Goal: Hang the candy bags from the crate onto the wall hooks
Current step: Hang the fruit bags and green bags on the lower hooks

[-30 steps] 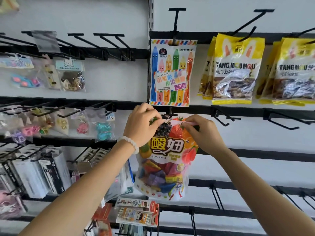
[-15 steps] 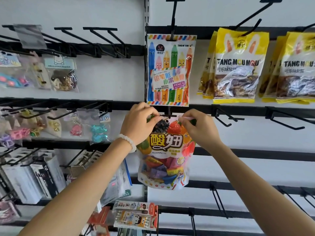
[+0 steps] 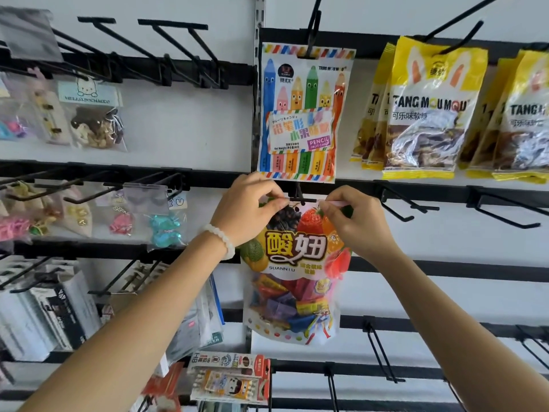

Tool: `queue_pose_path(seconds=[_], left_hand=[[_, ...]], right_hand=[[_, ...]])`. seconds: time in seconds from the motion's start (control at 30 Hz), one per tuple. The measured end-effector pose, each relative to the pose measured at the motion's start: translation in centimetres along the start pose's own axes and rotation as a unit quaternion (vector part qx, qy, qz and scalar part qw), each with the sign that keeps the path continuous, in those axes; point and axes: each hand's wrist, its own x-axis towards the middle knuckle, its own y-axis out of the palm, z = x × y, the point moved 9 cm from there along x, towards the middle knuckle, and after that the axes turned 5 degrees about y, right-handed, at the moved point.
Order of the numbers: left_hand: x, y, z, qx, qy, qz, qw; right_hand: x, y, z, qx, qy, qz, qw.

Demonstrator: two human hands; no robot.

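Observation:
A colourful fruit candy bag (image 3: 292, 272) with a clear lower half hangs upright in front of the wall. My left hand (image 3: 248, 209) pinches its top left corner and my right hand (image 3: 355, 220) pinches its top right corner. The bag's top edge is level with a black wall hook (image 3: 298, 196) whose crossbar shows between my hands. Whether the hook passes through the bag's hole is hidden by my fingers. The crate is out of view.
A pencil candy bag (image 3: 303, 114) hangs directly above. Yellow snack bags (image 3: 427, 114) hang to the upper right. Bare black hooks (image 3: 398, 203) stick out to the right and below. Small trinket packets (image 3: 95, 120) fill the left racks; boxed items (image 3: 231, 379) hang below.
Both hands and the bag have stayed at the hook under the pencil candy bag; the whole wall has slid down and left in view, and the bag's top sits closer to the hook's crossbar.

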Motion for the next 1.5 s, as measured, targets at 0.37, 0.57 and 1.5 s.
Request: queue_pose_path(seconds=[0.37, 0.57, 1.5], left_hand=[[0.3, 0.0, 0.2, -0.048, 0.001, 0.003, 0.999], [0.3, -0.1, -0.2, -0.05, 0.009, -0.004, 0.999], [-0.2, 0.6, 0.0, -0.019, -0.001, 0.012, 1.0]], right_hand=[[0.0, -0.4, -0.3, 0.023, 0.021, -0.014, 0.999], [-0.1, -1.0, 0.0, 0.037, 0.016, -0.027, 0.999], [-0.3, 0.1, -0.7, -0.049, 0.021, -0.018, 0.998]])
